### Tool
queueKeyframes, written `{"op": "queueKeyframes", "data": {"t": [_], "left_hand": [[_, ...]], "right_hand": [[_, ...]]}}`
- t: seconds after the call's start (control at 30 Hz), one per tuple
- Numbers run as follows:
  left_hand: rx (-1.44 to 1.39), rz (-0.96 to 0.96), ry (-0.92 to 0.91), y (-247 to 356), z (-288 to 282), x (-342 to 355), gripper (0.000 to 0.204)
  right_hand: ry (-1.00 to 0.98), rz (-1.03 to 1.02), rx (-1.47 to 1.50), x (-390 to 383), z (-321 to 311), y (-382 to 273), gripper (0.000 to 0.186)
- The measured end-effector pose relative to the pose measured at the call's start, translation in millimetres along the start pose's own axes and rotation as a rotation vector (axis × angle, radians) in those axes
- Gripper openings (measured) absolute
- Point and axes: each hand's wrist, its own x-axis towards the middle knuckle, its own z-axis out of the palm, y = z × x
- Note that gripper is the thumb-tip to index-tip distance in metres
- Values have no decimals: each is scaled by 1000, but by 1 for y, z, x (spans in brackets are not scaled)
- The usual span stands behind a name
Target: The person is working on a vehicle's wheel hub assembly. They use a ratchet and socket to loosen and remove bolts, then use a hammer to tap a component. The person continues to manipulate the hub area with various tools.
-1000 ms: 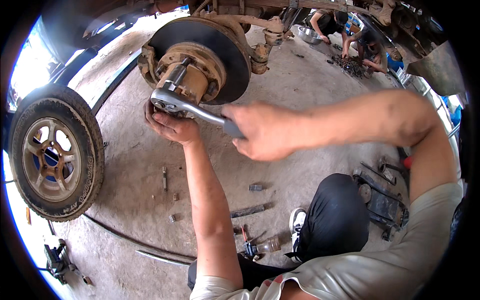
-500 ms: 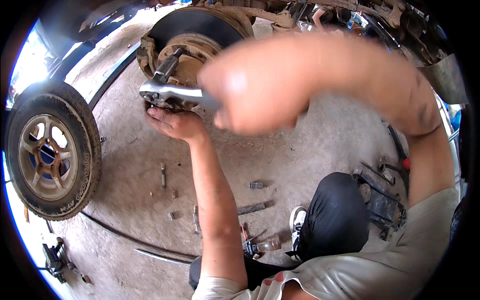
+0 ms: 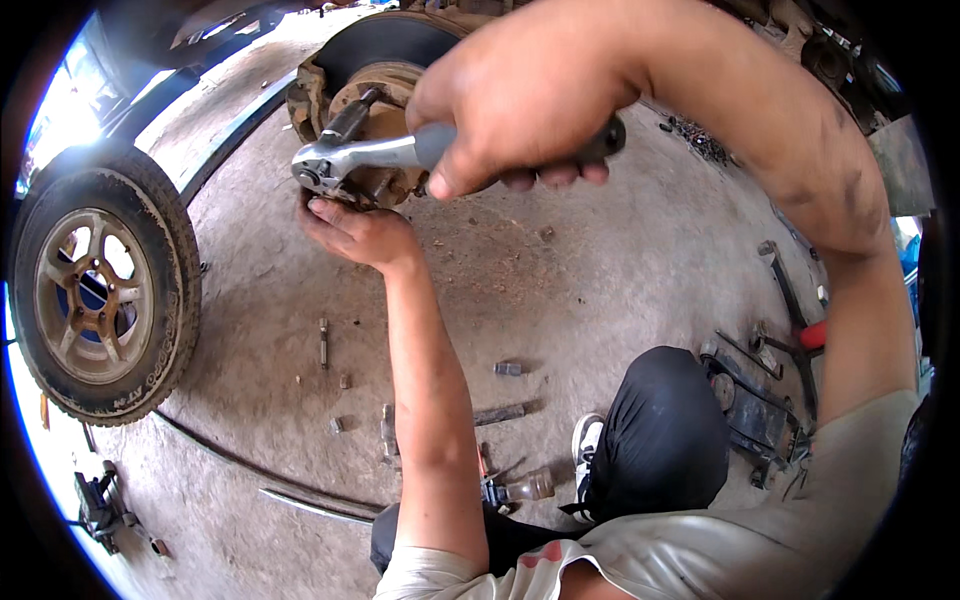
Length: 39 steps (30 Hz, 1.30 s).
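My right hand (image 3: 530, 95) is wrapped around the dark grip of a ratchet wrench (image 3: 375, 153), which lies roughly level across the wheel hub (image 3: 393, 122). From the ratchet's silver head a dark socket (image 3: 347, 124) reaches up to the hub face, near its rim. Under the ratchet head my left hand (image 3: 362, 236) is cupped with its fingers curled upward; what they grip at the hub's underside is hidden. Behind the hub stands the dark brake disc (image 3: 390, 42), with a rusty caliper (image 3: 305, 100) at its left.
A wheel with a tyre (image 3: 165, 290) stands at left. Sockets (image 3: 508, 368), a hammer (image 3: 500, 414) and a clear bottle (image 3: 530, 486) lie on the concrete floor. A black floor jack (image 3: 755, 415) sits right of my knee, by a red-handled tool (image 3: 812, 335).
My right hand has swung slightly up, exposing the back end of the ratchet handle. The ratchet head sits a little further right and higher in view; my left hand stays beneath it.
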Motion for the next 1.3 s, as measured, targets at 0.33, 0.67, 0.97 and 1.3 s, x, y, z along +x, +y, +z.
{"op": "queueKeyframes", "data": {"t": [0.33,0.67,0.97,1.3], "left_hand": [[102,69,11,1,-14,21,50],[36,-35,-23,16,-6,17,53],[-13,-83,-3,13,-4,7,51],[48,-23,-38,14,-9,15,51]], "right_hand": [[396,-362,188,73,123,22,35],[370,-325,82,43,95,20,31],[51,4,-45,-7,-13,-22,37],[352,-249,190,47,118,18,31]]}}
